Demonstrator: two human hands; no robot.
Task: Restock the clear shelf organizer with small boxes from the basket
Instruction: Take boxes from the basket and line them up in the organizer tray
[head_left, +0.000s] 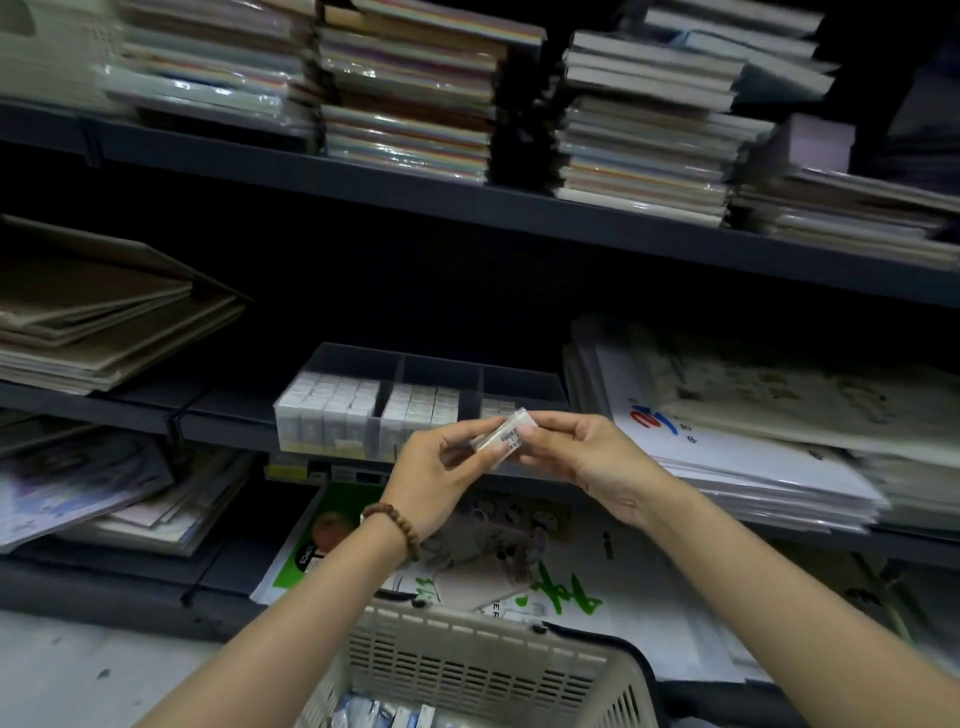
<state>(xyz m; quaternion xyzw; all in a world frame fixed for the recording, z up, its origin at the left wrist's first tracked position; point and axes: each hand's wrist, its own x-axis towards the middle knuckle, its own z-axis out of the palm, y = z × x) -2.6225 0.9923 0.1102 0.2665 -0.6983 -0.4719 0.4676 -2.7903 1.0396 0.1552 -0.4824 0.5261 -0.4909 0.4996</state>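
Observation:
A small clear box (503, 435) with a barcode label is held between both hands in front of the shelf. My left hand (441, 475), with a bead bracelet at the wrist, pinches its lower left end. My right hand (576, 457) pinches its upper right end. Just behind stands the clear shelf organizer (363, 358) with three compartments: the left and middle ones are packed with small white boxes (332, 402), the right one shows only a few. The beige plastic basket (467, 660) sits below my forearms with several boxes at its bottom.
Dark metal shelves (519, 208) carry stacks of wrapped paper above. Brown card sheets (104, 312) lie left of the organizer, white printed sheets (727, 431) right of it. Packets and posters (519, 551) fill the lowest shelf behind the basket.

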